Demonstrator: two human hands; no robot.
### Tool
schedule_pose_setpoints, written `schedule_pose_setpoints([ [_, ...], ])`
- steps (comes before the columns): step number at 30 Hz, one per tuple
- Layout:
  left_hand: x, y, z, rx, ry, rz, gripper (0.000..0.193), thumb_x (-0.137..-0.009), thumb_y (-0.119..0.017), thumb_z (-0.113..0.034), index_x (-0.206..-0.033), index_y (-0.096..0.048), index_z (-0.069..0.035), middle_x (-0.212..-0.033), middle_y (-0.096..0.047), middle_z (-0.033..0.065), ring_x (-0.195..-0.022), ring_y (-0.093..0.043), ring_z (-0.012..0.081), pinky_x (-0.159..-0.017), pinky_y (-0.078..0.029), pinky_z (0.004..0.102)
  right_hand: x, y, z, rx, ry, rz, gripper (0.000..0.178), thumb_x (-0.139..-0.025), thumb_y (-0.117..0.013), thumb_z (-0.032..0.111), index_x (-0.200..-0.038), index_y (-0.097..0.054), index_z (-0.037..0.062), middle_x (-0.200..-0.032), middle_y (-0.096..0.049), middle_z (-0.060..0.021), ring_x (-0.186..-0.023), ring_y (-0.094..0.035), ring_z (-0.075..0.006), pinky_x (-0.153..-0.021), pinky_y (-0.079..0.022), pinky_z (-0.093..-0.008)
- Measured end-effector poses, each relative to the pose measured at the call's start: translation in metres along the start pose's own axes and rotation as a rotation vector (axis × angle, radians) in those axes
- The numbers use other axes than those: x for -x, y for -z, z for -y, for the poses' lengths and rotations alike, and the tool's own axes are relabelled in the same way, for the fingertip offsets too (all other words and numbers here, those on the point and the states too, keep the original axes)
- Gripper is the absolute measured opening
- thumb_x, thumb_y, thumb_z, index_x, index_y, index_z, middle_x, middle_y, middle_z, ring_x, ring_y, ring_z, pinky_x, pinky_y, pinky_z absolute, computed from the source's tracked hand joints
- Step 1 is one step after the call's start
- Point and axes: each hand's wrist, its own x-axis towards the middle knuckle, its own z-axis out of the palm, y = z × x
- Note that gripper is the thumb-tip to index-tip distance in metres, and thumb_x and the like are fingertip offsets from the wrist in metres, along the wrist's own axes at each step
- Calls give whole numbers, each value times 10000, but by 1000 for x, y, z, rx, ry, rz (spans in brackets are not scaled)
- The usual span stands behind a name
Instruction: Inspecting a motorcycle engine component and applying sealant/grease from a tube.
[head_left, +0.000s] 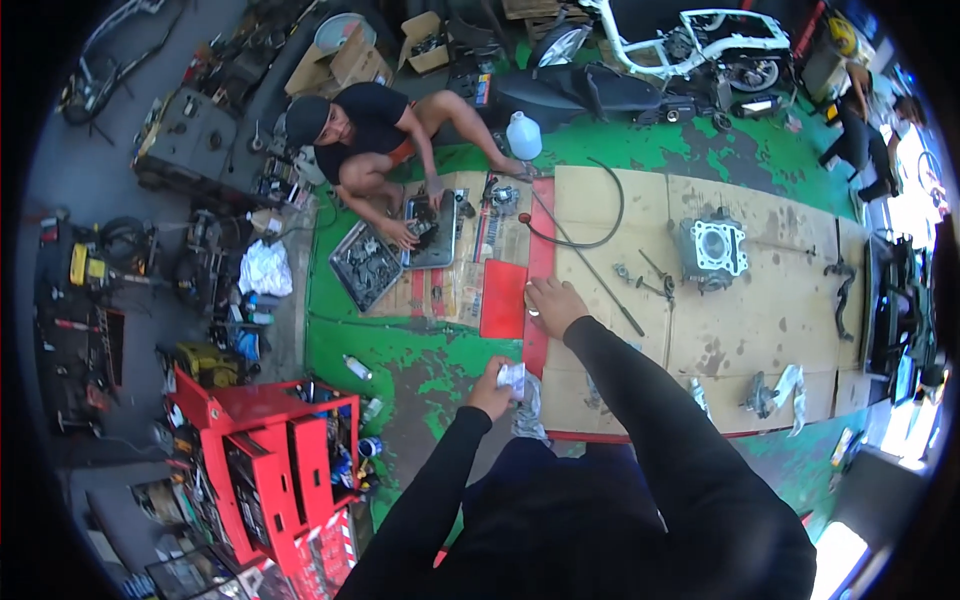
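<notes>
A small pale packet or folded paper [513, 379] is gripped in my left hand [490, 392], just off the near left side of the cardboard-covered table [740, 340]. Beside it, clear plastic wrapping [530, 408] hangs at the table's corner. My right hand [556, 304] rests on the red table edge with its fingers partly spread. A light glint shows at those fingers; what it is I cannot make out. Close by is a flat red panel [503, 299]. Farther right on the cardboard stand an engine cylinder block [712, 250] and loose valve-like metal parts [650, 280].
A co-worker [365, 140] squats at the far left, hands over metal trays [368, 265] of parts. A black hose [620, 215] and a thin rod [600, 280] lie across the table. A red tool cabinet [270, 420] stands at the near left. Behind is a white scooter frame [650, 50].
</notes>
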Motion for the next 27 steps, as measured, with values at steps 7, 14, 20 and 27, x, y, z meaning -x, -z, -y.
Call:
schedule_pose_setpoints([
  [7,-21,11,9,-294,-178,0,273,-843,-499,-41,-1095,-471,-139,-918,-592,103,-725,-611,234,-642,-494,345,-9,-11,-11,30,166,78,262,-801,-649,196,-1046,-618,112,-1113,-623,-84,-1017,-568,-267,-872,-457,-381],
  [14,-25,-4,-35,-512,-205,-75,195,-907,-566,-184,-1083,-502,-132,-866,-591,88,-744,-584,244,-719,-472,365,-22,-21,-17,106,308,155,180,-844,-576,174,-984,-642,81,-977,-669,-96,-939,-597,-271,-862,-462,-378],
  [20,-17,7,-47,-559,-172,-84,173,-937,-546,-199,-1090,-534,-119,-850,-584,77,-698,-551,221,-674,-454,335,-29,-18,-6,209,345,33,171,-882,-521,162,-914,-667,78,-878,-693,-92,-802,-628,-263,-786,-482,-368],
  [27,-24,14,-33,-414,-220,-11,159,-957,-515,-183,-1090,-556,-106,-819,-555,42,-662,-529,153,-597,-430,288,-24,-28,-7,95,182,-45,155,-871,-525,146,-910,-653,67,-869,-694,-101,-800,-643,-295,-757,-500,-377],
])
